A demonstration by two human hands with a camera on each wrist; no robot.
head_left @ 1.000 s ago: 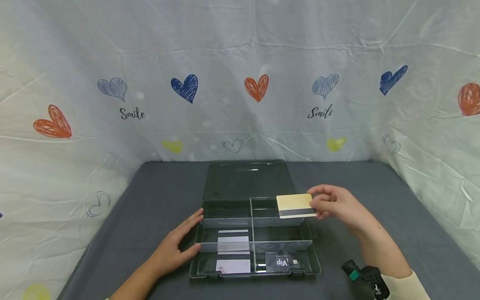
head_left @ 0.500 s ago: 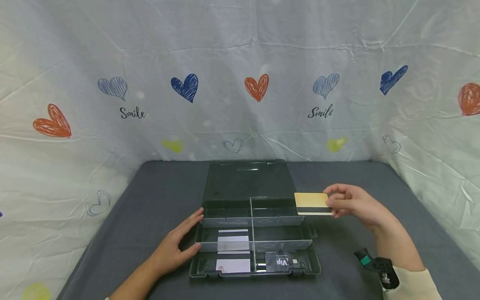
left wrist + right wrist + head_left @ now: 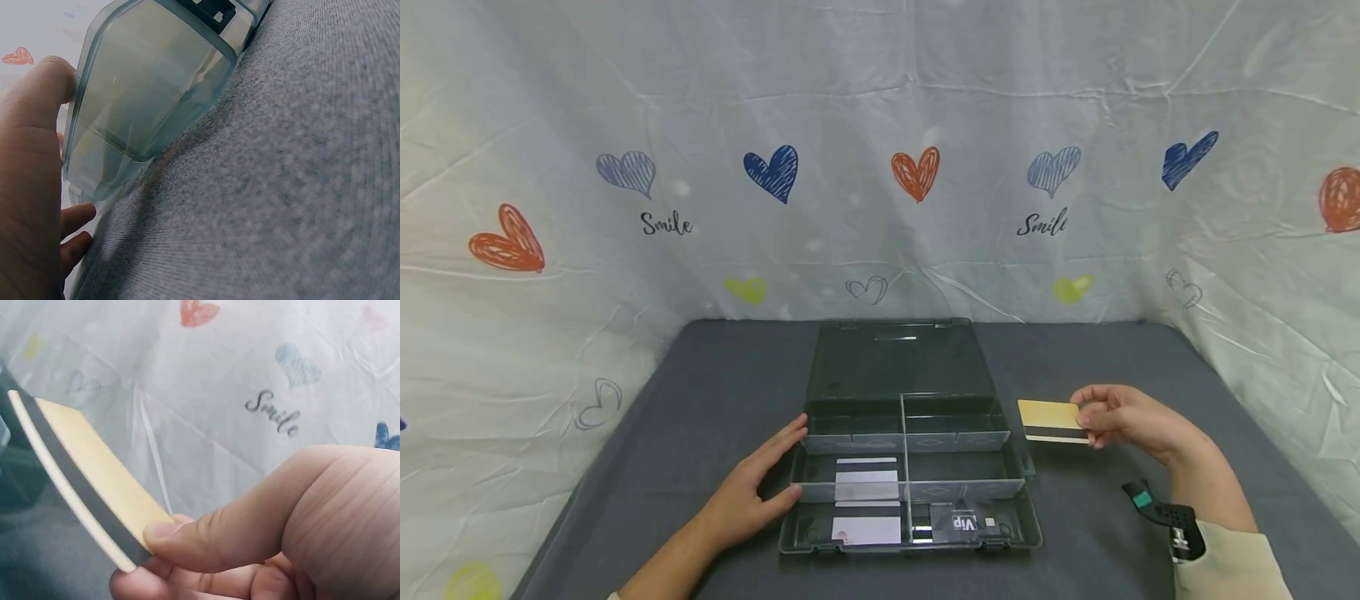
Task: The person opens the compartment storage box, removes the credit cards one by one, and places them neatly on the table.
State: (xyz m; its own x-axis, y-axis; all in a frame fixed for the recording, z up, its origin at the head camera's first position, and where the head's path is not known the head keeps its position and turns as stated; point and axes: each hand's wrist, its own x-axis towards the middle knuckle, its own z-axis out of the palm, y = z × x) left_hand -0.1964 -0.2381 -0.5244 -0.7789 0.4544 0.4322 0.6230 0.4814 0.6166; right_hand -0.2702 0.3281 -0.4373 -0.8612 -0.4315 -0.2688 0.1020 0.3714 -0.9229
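A yellow card (image 3: 1049, 415) with a dark magnetic stripe is pinched at its right end by my right hand (image 3: 1131, 421), just right of the box. In the right wrist view the thumb lies over the striped card (image 3: 94, 475). My left hand (image 3: 748, 492) rests against the left side of a dark translucent divided box (image 3: 1033, 521), thumb and fingertips at its rim. Two white striped cards (image 3: 866, 532) lie in the front and middle left compartments. A dark card marked "Vip" (image 3: 966, 523) lies in the front right one. The left wrist view shows the box's side wall (image 3: 144, 81).
The box's lid (image 3: 898, 362) lies folded back behind it on the grey cloth-covered table (image 3: 737, 367). A white curtain (image 3: 835, 100) printed with hearts and "Smile" surrounds the back and sides. A black strap device (image 3: 1176, 521) is on the right wrist.
My right hand has moved right with the yellow card, from over the box's back right part to beside the box, lower at the end. The left hand stays in place.
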